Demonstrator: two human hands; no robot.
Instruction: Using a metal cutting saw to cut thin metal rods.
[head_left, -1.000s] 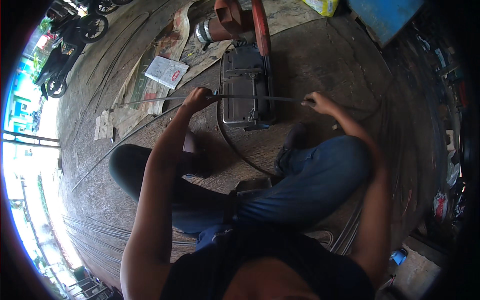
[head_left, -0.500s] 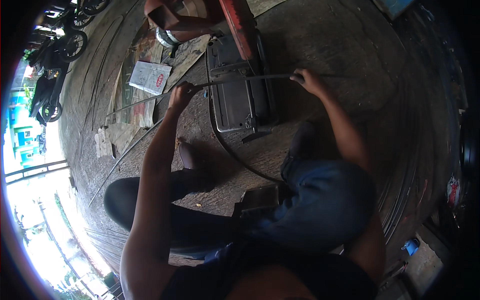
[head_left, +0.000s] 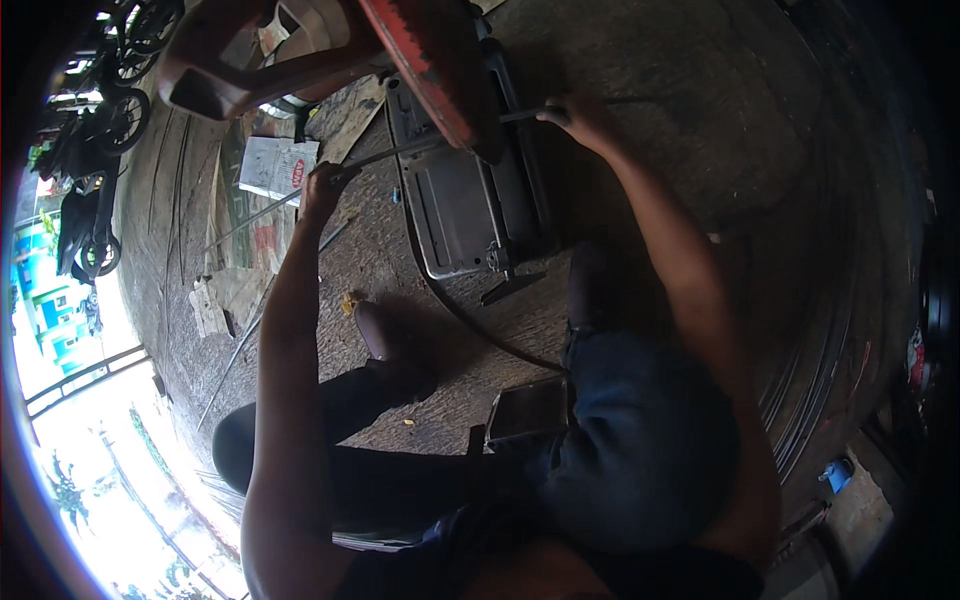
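Note:
A long thin metal rod (head_left: 390, 152) runs slantwise across the dark metal base (head_left: 458, 215) of a chop saw. My left hand (head_left: 322, 190) is closed around the rod to the left of the saw. On the other side, my right hand (head_left: 580, 118) grips it, and the rod's dark end sticks out beyond. The saw's worn red guard (head_left: 425, 72) hangs over the rod and hides a short stretch of it. A reddish handle housing (head_left: 205, 85) stands out to the left of the guard. I cannot tell whether the rod rests on the base.
A dark cable (head_left: 470, 322) curves from the saw toward a small dark box (head_left: 528, 410) between my legs. A white printed sheet (head_left: 275, 168) lies on flattened cardboard (head_left: 235, 295). Several thin rods (head_left: 815, 385) lie at right. Parked motorcycles (head_left: 100, 180) stand at far left.
Both hands have moved left and the rod now slants more, its right side higher. The saw's red guard looks larger and lower in view, now overlapping the rod. My view has also shifted.

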